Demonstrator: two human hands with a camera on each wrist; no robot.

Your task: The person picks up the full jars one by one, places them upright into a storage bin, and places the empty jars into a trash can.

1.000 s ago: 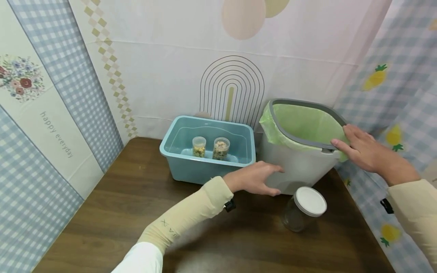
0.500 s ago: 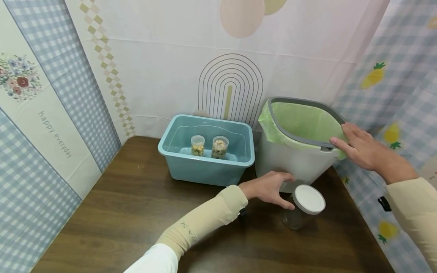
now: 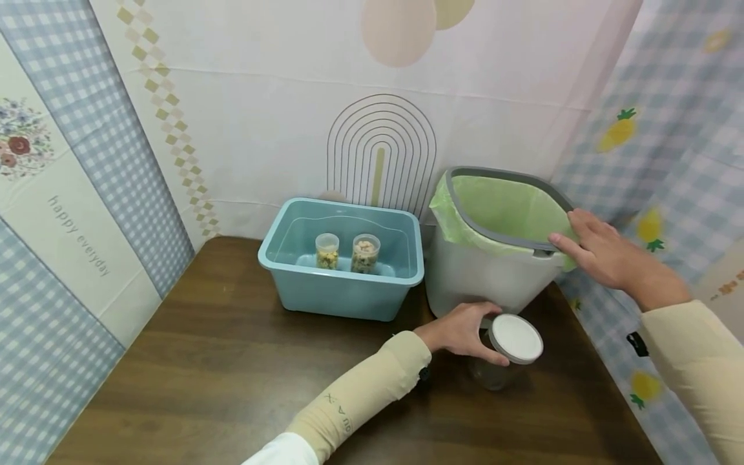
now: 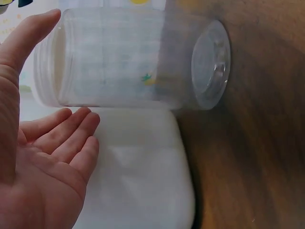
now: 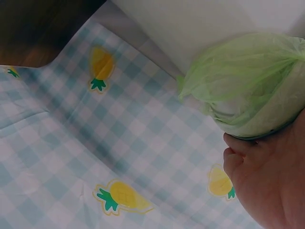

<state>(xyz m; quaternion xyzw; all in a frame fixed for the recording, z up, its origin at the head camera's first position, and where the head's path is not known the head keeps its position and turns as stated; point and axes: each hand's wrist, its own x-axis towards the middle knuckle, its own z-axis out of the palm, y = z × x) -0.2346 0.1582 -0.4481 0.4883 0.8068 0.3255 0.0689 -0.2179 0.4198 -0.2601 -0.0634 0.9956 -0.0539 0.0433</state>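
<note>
A clear plastic jar (image 3: 494, 373) with a white lid (image 3: 517, 337) stands on the wooden table, in front of the bin. My left hand (image 3: 463, 329) is at its upper part, thumb and fingers spread to either side. In the left wrist view a gap shows between the palm (image 4: 47, 191) and the jar (image 4: 124, 57), and the fingertips reach the jar's edge. At the right, my right hand (image 3: 607, 255) grips the grey rim of the trash bin (image 3: 482, 274), thumb on top. The right wrist view has its fingers curled at the rim, beside the green bag (image 5: 252, 71).
Left of the bin sits a blue plastic tub (image 3: 343, 294). Inside it are two small clear cups, one with yellowish bits (image 3: 327, 255) and one with pale and brown bits (image 3: 364, 255). A patterned cloth (image 3: 261, 116) hangs behind, with checked cloth on both sides.
My left hand has moved right and down, from in front of the bin to the jar. The right hand has stayed on the bin's rim. The head view has shifted slightly.
</note>
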